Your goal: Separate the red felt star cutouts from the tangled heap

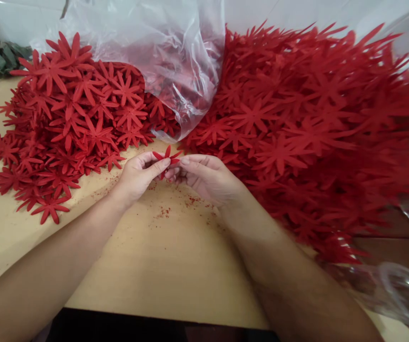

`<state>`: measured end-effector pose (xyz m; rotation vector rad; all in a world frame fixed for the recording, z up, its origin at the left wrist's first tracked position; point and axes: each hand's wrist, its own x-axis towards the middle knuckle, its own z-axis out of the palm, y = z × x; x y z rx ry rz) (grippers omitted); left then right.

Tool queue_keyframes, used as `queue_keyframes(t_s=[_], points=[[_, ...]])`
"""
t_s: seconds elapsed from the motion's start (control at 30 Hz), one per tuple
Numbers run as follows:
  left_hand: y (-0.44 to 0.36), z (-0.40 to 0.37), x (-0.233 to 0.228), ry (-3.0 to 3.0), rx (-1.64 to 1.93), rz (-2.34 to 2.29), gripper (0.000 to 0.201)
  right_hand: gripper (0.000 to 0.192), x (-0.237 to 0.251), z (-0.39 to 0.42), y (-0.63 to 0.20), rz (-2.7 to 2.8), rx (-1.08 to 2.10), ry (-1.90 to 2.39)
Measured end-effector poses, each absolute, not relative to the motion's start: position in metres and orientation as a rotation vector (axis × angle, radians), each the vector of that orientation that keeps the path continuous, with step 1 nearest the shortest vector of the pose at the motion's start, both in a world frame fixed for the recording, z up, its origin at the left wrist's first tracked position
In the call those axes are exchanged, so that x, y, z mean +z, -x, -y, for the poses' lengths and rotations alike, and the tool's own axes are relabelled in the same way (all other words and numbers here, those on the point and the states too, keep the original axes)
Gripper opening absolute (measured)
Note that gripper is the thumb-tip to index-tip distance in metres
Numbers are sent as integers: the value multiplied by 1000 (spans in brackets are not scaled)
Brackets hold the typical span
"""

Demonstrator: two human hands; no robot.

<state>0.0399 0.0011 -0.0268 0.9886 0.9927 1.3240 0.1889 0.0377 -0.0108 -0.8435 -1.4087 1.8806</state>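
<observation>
Red, star-shaped, felt-like flower (pixel 168 152): we hold it above the smooth tan bench (pixel 147 266), left hand (pixel 136 175) pinching near its centre, right hand (pixel 208 179) pinching a petal, probably to steady it.

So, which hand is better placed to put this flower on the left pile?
Probably the left hand: it is nearer to the left pile, and its thumb is on the flower. The right hand also touches it, but is farther away, beside the bigger heap.
</observation>
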Motion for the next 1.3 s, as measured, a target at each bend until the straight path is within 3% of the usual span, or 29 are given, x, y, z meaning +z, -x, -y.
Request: queue_keyframes(t_s=[0.93, 1.07, 1.3], points=[[-39, -2, -26, -980, 1315, -972, 17, 25, -12, -38, -187, 1448, 1829, 872], [-40, -3, -28, -964, 1313, -995, 20, 33, -9, -36, -184, 1489, 1735, 945], [-40, -4, -30, -965, 1317, -1050, 24, 31, -9, -35, -181, 1547, 1611, 959]])
